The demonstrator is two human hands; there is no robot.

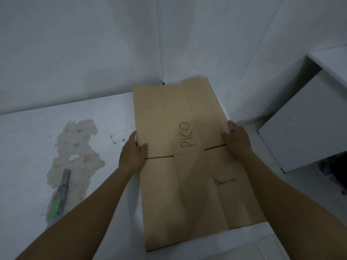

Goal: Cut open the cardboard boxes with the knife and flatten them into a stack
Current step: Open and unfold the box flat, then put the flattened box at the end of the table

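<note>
- Brown flattened cardboard box (187, 184) lies long-ways on the white surface (28, 147), towards its right side. The creased panels face up and "PICO" is handwritten in black near the middle.
- A cut slit runs in from each side edge, about level with the hands.
- The far end of the box reaches the corner where the pale walls (75, 53) meet.
- Left hand (132, 152) grips the left edge of the box, thumb on top and fingers curled round the rim.
- Right hand (237, 137) grips the right edge the same way, directly opposite.
- Grey utility knife with a green slider (60, 196) lies on the surface well left of the box, apart from both hands.
- The knife rests on a beige blotchy stain (75, 147).
- White boxy cabinet (304, 132) stands to the right, beyond the surface edge.
</note>
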